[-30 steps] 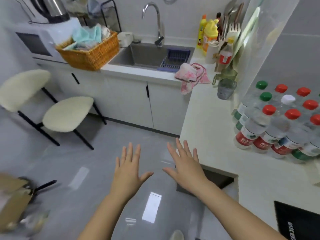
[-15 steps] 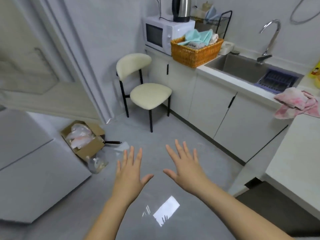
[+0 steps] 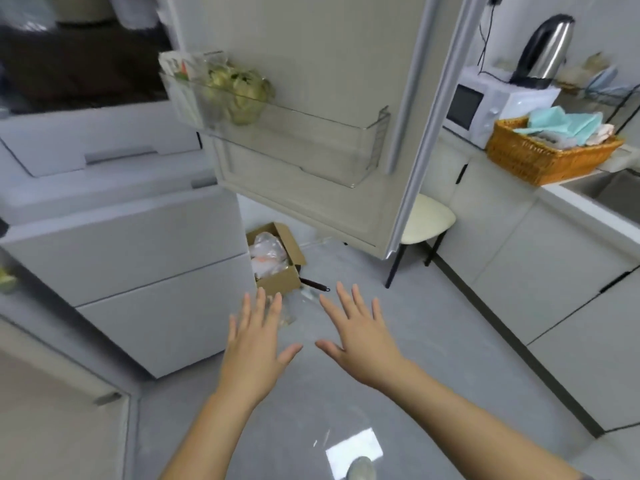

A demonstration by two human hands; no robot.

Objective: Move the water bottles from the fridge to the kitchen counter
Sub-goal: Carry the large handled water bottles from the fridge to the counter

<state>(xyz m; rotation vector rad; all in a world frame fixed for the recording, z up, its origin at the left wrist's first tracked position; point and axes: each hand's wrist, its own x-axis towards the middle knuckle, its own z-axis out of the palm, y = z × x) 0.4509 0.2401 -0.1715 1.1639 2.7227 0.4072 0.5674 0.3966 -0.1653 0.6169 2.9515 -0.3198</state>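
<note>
- Risk, door: the fridge door (image 3: 311,98) stood swung wide between the fridge (image 3: 121,237) and the counter (image 3: 588,206). I judged that an arm carrying bottles across could knock its edge or the clear door shelf (image 3: 294,147).
- Risk, floor: a cardboard box (image 3: 277,265) sat on the floor (image 3: 398,393) just beside the fridge, with a dark handle (image 3: 313,284) poking out near it. Both lay close to the walking path, so a trip looked possible.
- Risk, chair: a chair (image 3: 426,220) stood partly behind the door, near the cabinets, narrowing the way.
- Risk, grip: chilled bottles may be slick, so I judged a one-handed grab of several likely to drop one.
- Water bottles: I could make out none. The upper compartment (image 3: 79,64) was dark and blurred, and the door shelf showed only a bag of greens (image 3: 239,95).
- Left hand (image 3: 256,344): palm down, fingers straight and spread, holding nothing, touching nothing, out over the floor before the fridge.
- Right hand (image 3: 360,337): likewise flat and spread, empty, just beside the left without meeting it.
- Counter: in view at the right, bearing a wicker basket (image 3: 547,157).
</note>
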